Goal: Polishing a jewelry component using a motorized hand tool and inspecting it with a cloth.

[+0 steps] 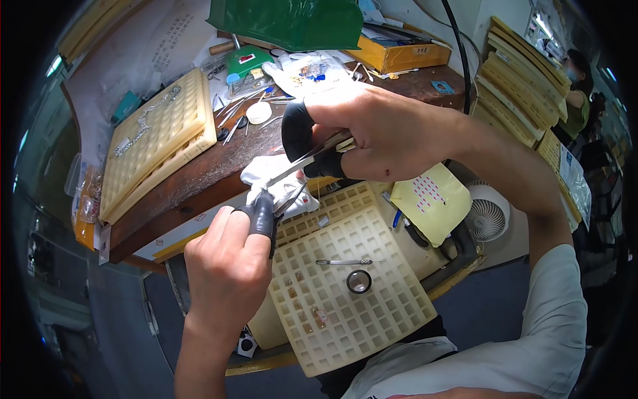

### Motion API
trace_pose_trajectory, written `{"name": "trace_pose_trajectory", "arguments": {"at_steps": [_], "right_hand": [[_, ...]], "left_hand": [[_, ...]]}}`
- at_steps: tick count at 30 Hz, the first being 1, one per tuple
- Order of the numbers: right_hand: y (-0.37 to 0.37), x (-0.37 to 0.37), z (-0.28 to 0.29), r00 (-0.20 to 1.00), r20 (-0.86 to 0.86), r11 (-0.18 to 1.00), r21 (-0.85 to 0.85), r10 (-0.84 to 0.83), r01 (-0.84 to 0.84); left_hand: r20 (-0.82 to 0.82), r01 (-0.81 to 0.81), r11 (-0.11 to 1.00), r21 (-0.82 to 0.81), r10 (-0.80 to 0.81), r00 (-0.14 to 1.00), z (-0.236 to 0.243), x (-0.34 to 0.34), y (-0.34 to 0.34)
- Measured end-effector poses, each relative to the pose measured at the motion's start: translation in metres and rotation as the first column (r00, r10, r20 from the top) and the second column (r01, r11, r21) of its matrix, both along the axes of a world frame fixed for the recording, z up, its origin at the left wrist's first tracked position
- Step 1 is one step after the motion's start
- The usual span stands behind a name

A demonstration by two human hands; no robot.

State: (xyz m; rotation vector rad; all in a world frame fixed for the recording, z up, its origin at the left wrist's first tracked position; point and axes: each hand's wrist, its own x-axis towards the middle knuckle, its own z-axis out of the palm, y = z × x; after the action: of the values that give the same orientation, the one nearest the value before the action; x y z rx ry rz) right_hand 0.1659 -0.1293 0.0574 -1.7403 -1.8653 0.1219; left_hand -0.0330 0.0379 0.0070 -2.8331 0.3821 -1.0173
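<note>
My right hand (389, 133), black covers on its fingers, is closed round a slim, flat metal tool (296, 169). The tool slants down to the fingertips of my left hand (229, 256). The left fingers, also partly in black covers, are pinched together; what they hold is too small and glare-washed to name. A darker pointed metal piece (290, 201) shows beside them. Just behind lies a crumpled white cloth (266, 169) at the bench edge. Below my hands rests a cream tray with square pockets (362, 319), bearing a round loupe (359, 281) and a thin metal tool (344, 262).
On the wooden bench (179, 199) lie stacked pocketed trays (156, 143) with a silvery chain, and several thin tools. A green lamp shade (286, 23) hangs above. To the right are a yellow paper (432, 203), a white fan (487, 213) and piled trays (518, 80). A person sits far right.
</note>
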Motion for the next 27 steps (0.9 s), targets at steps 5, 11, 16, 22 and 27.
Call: {"name": "trace_pose_trajectory", "arguments": {"at_steps": [5, 11, 16, 22, 27], "right_hand": [[0.0015, 0.0016, -0.0015, 1.000, 0.026, 1.000, 0.023, 0.002, -0.003], [0.0027, 0.0015, -0.0009, 0.999, -0.008, 0.998, 0.034, 0.050, -0.050], [0.0022, 0.0011, -0.0005, 0.999, -0.020, 0.999, 0.022, 0.034, -0.033], [0.0010, -0.0019, 0.0029, 1.000, -0.014, 1.000, 0.012, 0.020, -0.019], [0.0008, -0.0022, 0.0044, 1.000, -0.009, 1.000, 0.009, 0.021, -0.021]], "left_hand": [[-0.019, -0.014, 1.000, 0.004, 0.014, 1.000, 0.0007, -0.0003, 0.0006], [-0.011, -0.006, 1.000, 0.008, 0.006, 1.000, 0.0005, -0.0004, 0.0009], [-0.013, -0.002, 1.000, 0.010, 0.002, 1.000, 0.0005, -0.0007, 0.0007], [-0.007, 0.000, 1.000, 0.009, 0.000, 1.000, -0.0004, -0.0006, 0.0015], [-0.011, 0.003, 1.000, 0.003, -0.003, 1.000, 0.0002, -0.0004, 0.0011]]}}
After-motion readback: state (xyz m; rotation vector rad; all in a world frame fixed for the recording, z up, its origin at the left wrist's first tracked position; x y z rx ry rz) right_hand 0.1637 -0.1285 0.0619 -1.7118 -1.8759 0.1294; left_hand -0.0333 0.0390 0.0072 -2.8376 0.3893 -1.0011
